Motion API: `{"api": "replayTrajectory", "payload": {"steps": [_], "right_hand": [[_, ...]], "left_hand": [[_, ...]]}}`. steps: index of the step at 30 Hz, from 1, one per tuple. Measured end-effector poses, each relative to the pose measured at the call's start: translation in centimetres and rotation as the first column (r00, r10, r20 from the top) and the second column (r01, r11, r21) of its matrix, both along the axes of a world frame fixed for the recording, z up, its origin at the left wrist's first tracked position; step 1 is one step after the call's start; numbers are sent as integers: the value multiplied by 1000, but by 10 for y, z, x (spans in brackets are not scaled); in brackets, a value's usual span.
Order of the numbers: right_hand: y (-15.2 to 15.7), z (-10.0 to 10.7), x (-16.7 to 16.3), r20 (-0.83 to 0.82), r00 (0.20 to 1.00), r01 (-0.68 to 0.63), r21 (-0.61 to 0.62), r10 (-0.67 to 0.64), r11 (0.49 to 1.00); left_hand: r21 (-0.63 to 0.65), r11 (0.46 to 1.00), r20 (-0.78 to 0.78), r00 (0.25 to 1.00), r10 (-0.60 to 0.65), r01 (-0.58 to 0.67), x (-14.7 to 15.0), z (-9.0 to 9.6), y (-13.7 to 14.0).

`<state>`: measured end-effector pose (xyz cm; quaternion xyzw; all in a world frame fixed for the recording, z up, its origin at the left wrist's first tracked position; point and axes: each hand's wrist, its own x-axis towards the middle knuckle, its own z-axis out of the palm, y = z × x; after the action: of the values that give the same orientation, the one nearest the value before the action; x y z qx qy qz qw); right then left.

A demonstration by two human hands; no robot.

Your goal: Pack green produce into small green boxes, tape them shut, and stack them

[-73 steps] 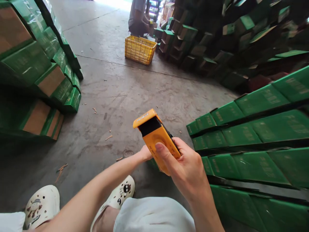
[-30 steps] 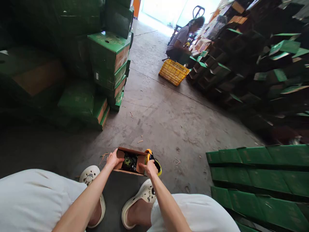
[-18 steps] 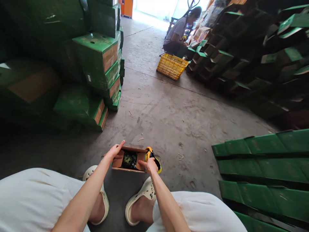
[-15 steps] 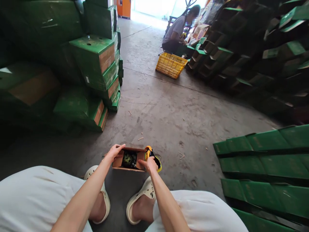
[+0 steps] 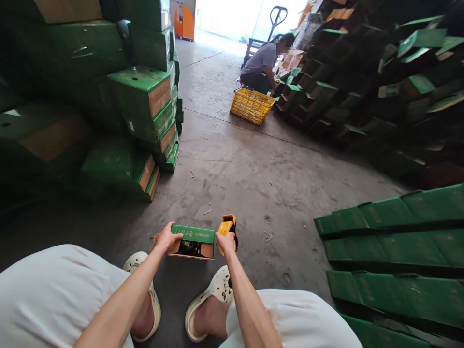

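A small cardboard box (image 5: 198, 234) sits between my feet, its green printed far flap leaning partly over the opening. Inside, dark glossy wrapped contents (image 5: 190, 248) show through the gap, with bare brown side flaps at both ends. My left hand (image 5: 168, 239) grips the box's left end, thumb pressing on the green flap. My right hand (image 5: 227, 242) is closed around a yellow and black tape dispenser (image 5: 226, 226) just beyond the box's right end. Its fingertips are close to the box corner; whether they touch it I cannot tell.
Green cartons (image 5: 139, 79) are stacked on the left. Rows of green boxes (image 5: 398, 215) stand at the right, with a pile of open boxes (image 5: 326, 92) behind. A person (image 5: 259, 67) crouches by a yellow crate (image 5: 252, 106), near a pallet jack handle (image 5: 278, 17).
The far green flap has come down over part of the opening. My right hand has drawn off the right inner flap, and the tape dispenser is turned more upright.
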<state>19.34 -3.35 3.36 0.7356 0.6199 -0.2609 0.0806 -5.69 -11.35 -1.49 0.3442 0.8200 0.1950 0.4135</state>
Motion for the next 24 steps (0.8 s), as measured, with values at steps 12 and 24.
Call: {"api": "replayTrajectory", "payload": {"steps": [12,24], "right_hand": [[-10,3,-39,174,946,-286,44,274,957],[-8,4,-39,194,931,-325,44,311,945]], "left_hand": [[65,997,-223,974,-35,50,15,16,-3],[340,806,-775,630,-52,484,120,-15,-97]]}}
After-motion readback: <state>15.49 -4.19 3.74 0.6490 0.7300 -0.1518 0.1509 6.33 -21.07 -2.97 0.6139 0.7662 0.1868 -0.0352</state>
